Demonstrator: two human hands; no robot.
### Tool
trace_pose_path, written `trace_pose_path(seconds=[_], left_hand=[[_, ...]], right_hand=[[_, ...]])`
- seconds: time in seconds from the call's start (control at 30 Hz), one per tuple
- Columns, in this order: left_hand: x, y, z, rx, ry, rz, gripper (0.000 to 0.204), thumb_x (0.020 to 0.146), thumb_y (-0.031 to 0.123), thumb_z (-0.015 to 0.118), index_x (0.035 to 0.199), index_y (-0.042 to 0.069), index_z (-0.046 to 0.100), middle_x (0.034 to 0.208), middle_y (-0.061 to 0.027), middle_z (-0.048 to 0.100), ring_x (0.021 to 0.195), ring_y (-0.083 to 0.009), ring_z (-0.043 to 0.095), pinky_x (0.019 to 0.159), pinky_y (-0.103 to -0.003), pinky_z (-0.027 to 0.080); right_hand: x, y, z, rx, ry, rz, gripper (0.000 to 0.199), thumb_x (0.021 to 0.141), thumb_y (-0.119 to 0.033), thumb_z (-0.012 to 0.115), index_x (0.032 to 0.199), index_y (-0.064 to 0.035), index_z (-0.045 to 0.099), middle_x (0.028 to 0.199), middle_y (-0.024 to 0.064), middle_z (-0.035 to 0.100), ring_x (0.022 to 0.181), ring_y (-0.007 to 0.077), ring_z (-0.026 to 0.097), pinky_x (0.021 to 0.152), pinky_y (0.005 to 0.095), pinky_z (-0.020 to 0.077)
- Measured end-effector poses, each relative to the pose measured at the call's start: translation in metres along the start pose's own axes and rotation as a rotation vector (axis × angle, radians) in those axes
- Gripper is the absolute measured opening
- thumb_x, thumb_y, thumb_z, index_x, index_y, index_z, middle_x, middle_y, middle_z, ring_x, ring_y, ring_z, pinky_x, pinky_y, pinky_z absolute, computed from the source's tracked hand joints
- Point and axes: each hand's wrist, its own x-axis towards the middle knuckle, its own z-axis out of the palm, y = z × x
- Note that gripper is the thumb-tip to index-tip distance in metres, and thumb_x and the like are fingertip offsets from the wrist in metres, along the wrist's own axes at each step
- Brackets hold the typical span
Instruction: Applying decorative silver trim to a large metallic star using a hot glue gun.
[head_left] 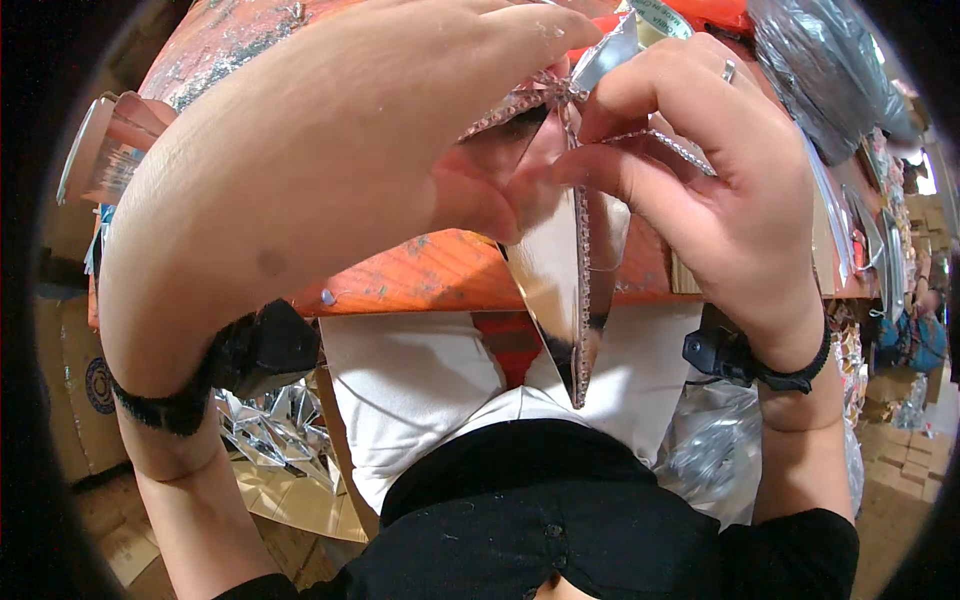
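Note:
A mirror-like silver star-shaped ornament [548, 255] with beaded trim along its ridges is held up over the table's near edge. One long point hangs down towards my lap. My left hand [410, 110] reaches across from the left, its fingers closed round the ornament's upper left part. My right hand [725, 160], with a ring on one finger, pinches beside the centre where the beaded lines meet. A strand of the trim shows under its fingers. The far points are partly hidden behind both hands.
The worn orange table [420, 280] lies under my hands. Behind them is a tape roll [660, 18]; a grey plastic bag [815, 65] bulges at the far right. Silver foil scraps [285, 435] lie below left, near a cardboard box [75, 385]. A clear plastic bag [710, 440] sits by my right leg.

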Motion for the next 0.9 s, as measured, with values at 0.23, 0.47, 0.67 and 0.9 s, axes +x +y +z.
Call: trace_pose_path(seconds=[0.23,0.47,0.67,0.9], left_hand=[[-0.003,-0.017,0.004,-0.031,-0.021,0.007,0.093,0.084,0.038,0.068,0.146,-0.002,0.012,0.130,-0.0271,0.047,0.120,-0.0365,0.049,0.101,-0.041,0.041],[0.018,0.013,-0.002,-0.049,-0.031,0.008,0.094,0.085,0.038,0.068,0.147,-0.002,0.010,0.130,-0.0269,0.047,0.120,-0.0366,0.049,0.101,-0.042,0.041],[0.028,0.008,0.003,-0.074,-0.048,0.026,0.095,0.085,0.038,0.068,0.147,-0.002,0.008,0.131,-0.0268,0.047,0.120,-0.0367,0.049,0.101,-0.042,0.040],[0.025,0.018,-0.003,-0.088,-0.063,-0.014,0.096,0.085,0.037,0.068,0.147,-0.001,0.007,0.131,-0.0266,0.047,0.120,-0.0368,0.049,0.101,-0.042,0.040]], right_hand=[[-0.005,0.007,0.010,0.234,0.189,0.035,0.019,0.068,0.007,0.069,0.084,0.0004,0.060,0.080,0.0050,0.059,0.076,0.0171,0.055,0.070,0.0272,0.0429],[0.005,0.018,-0.006,0.241,0.185,0.026,0.009,0.076,-0.010,0.071,0.080,-0.0043,0.065,0.078,0.0041,0.061,0.067,0.0202,0.054,0.066,0.0299,0.0434],[0.007,0.030,0.001,0.128,0.181,-0.063,0.015,0.072,-0.003,0.072,0.084,-0.0033,0.064,0.071,0.0081,0.059,0.068,0.0232,0.056,0.066,0.0324,0.0437],[0.018,0.034,0.013,0.006,0.344,-0.331,0.017,0.069,-0.002,0.071,0.085,-0.0027,0.063,0.075,0.0093,0.059,0.070,0.0272,0.056,0.067,0.0346,0.0449]])
